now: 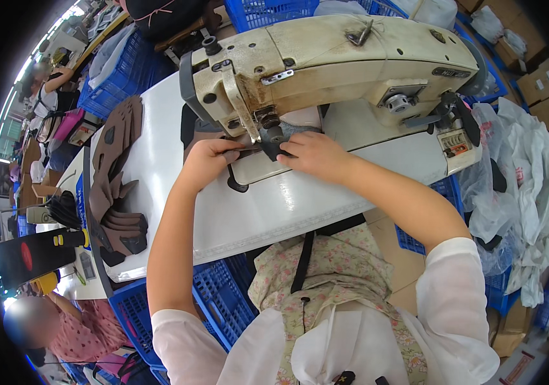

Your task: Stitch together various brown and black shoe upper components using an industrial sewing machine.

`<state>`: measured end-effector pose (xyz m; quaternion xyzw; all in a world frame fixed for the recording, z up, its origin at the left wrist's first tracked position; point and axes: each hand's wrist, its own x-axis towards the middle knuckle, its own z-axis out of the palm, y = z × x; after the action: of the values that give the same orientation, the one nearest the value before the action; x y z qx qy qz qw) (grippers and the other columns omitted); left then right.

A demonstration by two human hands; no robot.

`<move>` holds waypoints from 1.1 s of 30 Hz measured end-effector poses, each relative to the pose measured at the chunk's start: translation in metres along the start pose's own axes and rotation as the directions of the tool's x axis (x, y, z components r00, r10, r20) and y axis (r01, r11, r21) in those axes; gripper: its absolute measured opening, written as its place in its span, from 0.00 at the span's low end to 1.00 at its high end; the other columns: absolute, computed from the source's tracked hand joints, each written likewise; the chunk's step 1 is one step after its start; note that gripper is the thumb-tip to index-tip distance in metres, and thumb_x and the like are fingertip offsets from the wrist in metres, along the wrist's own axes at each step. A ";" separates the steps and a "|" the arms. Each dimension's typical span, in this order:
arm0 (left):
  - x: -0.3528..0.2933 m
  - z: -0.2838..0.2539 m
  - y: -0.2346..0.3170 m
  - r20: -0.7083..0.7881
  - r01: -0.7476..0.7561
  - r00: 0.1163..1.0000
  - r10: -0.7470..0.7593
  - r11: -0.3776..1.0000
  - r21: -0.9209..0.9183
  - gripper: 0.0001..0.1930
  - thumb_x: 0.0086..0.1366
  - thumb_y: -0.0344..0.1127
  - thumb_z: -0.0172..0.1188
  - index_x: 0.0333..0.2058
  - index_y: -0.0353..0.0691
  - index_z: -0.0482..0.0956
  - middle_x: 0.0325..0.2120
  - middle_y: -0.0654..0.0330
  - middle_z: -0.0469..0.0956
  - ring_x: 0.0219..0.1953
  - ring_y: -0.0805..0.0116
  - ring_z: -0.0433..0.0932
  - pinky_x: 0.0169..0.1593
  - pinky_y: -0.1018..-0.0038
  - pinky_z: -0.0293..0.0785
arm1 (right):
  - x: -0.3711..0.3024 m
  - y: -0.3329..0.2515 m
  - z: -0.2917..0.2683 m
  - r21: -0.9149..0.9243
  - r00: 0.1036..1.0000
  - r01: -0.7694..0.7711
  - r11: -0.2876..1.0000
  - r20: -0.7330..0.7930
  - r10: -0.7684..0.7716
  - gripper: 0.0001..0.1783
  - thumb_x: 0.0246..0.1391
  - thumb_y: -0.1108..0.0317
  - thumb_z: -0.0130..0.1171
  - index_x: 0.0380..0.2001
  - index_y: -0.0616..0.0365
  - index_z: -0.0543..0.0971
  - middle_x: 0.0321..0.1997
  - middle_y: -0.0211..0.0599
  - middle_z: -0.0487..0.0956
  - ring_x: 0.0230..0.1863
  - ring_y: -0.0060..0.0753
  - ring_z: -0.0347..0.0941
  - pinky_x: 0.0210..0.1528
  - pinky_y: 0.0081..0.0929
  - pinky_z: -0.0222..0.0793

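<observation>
My left hand (206, 163) is closed, its thumb and fingertips pinching the edge of a brown-and-black cut piece (273, 149) of leather-like material. That piece lies under the needle area of a worn cream sewing machine (326, 67). To the right of the needle, my right hand (318, 156) has its fingers curled onto the black part of the same piece. The machine head and my fingers hide much of the piece. At the left of the white table (181, 224) lies a fanned row of similar brown pieces (120, 160) with black patches.
Blue plastic crates (223, 295) stand below the table's near edge, and another blue crate (120, 74) is beyond it at the far left. Clear and white plastic bags (512, 186) hang at the right. A co-worker in pink (88, 333) sits at the lower left.
</observation>
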<state>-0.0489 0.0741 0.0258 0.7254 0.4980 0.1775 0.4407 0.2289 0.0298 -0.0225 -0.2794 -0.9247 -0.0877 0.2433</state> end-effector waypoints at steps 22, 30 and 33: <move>0.001 0.013 -0.015 -0.036 -0.272 0.954 0.298 0.910 0.313 0.14 0.55 0.23 0.62 0.42 0.35 0.85 0.41 0.51 0.84 0.53 0.57 0.79 0.55 0.67 0.76 | 0.006 -0.003 0.014 -0.042 0.998 -0.041 0.998 -0.048 0.039 0.07 0.55 0.65 0.58 0.30 0.56 0.82 0.33 0.30 0.75 0.42 0.35 0.71 0.45 0.33 0.70; 0.005 0.013 -0.012 -0.008 -0.300 0.940 0.341 0.837 0.458 0.16 0.54 0.21 0.60 0.42 0.35 0.85 0.42 0.50 0.83 0.52 0.53 0.79 0.55 0.65 0.75 | 0.012 -0.002 0.014 -0.049 0.998 -0.054 0.997 -0.014 0.053 0.16 0.52 0.68 0.59 0.46 0.50 0.81 0.37 0.28 0.78 0.43 0.37 0.71 0.45 0.36 0.73; 0.005 0.016 -0.013 0.012 -0.344 0.917 0.400 0.772 0.535 0.16 0.54 0.22 0.59 0.43 0.35 0.85 0.42 0.50 0.83 0.52 0.52 0.79 0.55 0.64 0.74 | 0.012 -0.002 0.016 -0.061 0.999 -0.052 0.997 0.003 0.052 0.16 0.52 0.69 0.60 0.45 0.50 0.82 0.38 0.28 0.78 0.43 0.37 0.72 0.44 0.35 0.74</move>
<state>-0.0435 0.0727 0.0054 0.8919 0.3958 0.1547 0.1550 0.2129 0.0387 -0.0301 -0.3108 -0.9146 -0.1088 0.2346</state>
